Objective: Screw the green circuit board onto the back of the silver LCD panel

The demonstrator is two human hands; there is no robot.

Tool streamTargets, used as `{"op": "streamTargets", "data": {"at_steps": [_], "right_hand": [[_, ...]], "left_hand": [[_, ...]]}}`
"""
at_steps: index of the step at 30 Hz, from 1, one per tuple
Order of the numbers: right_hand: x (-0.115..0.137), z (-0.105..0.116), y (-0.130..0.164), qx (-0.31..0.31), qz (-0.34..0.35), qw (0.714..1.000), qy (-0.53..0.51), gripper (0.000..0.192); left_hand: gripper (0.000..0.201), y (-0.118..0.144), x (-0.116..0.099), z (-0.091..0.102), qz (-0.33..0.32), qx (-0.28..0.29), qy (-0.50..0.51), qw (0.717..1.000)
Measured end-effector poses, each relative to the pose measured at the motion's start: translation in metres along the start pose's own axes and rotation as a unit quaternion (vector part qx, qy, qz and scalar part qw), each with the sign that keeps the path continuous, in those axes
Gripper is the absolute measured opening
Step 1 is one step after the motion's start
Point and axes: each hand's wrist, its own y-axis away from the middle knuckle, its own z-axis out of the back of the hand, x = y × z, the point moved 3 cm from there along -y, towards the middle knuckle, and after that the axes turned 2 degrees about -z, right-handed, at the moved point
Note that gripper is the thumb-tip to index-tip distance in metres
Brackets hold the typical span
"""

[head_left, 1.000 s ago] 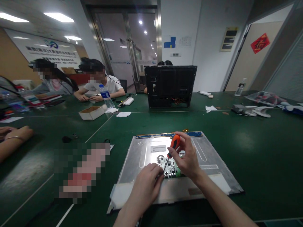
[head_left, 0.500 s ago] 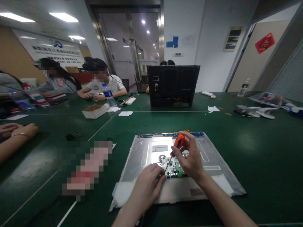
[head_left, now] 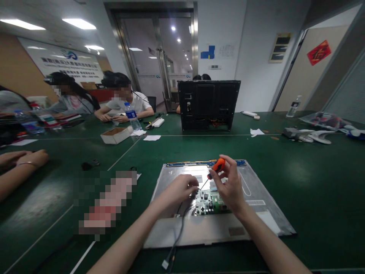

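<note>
A silver metal panel (head_left: 258, 190) lies flat on the green table (head_left: 313, 182) in front of me. A small green circuit board (head_left: 209, 201) sits on its middle. My right hand (head_left: 229, 188) holds an orange-handled screwdriver (head_left: 218, 165), tilted, with its tip pointing left and raised above the board. My left hand (head_left: 178, 190) hovers over the panel's left part, thumb and fingers pinched together at the screwdriver's tip. What lies between those fingers is too small to tell. A dark cable (head_left: 178, 236) runs from the board over the panel's near edge to a connector (head_left: 164, 264).
A black monitor housing (head_left: 209, 104) stands upright behind the panel. A cardboard box (head_left: 115, 135) and water bottle (head_left: 131, 116) sit far left, where two people sit. Another person's hands (head_left: 25, 158) rest at the left edge. Loose parts (head_left: 308, 135) lie far right.
My left hand rose from the board's near edge to the screwdriver tip. The screwdriver lifted off the board. The cable now shows on the panel's near edge.
</note>
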Motion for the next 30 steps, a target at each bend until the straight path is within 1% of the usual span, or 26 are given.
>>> {"op": "streamTargets", "data": {"at_steps": [4,10,13,19,22,30], "right_hand": [[-0.004,-0.005,-0.005,0.013,-0.019,1.000,-0.011,0.038],[-0.005,-0.019,-0.024,0.051,-0.019,0.999,-0.005,0.038],[-0.010,-0.024,-0.028,0.054,-0.025,0.998,-0.013,0.037],[-0.016,-0.024,-0.017,0.044,-0.031,0.998,-0.038,0.040],[-0.016,-0.022,-0.012,0.043,-0.018,0.999,-0.027,0.040],[-0.014,-0.023,-0.008,0.059,0.020,0.998,0.003,0.040]], "left_hand": [[0.020,0.000,0.009,-0.009,0.001,-0.005,0.064,0.998],[0.017,0.003,0.016,-0.014,-0.007,-0.029,0.060,0.998],[0.012,0.002,0.017,-0.014,-0.004,-0.034,0.078,0.996],[0.011,0.002,0.021,-0.014,-0.001,-0.005,0.113,0.994],[0.010,0.002,0.022,-0.013,-0.008,0.006,0.123,0.992],[0.010,0.002,0.018,-0.009,-0.008,0.016,0.130,0.991]]}}
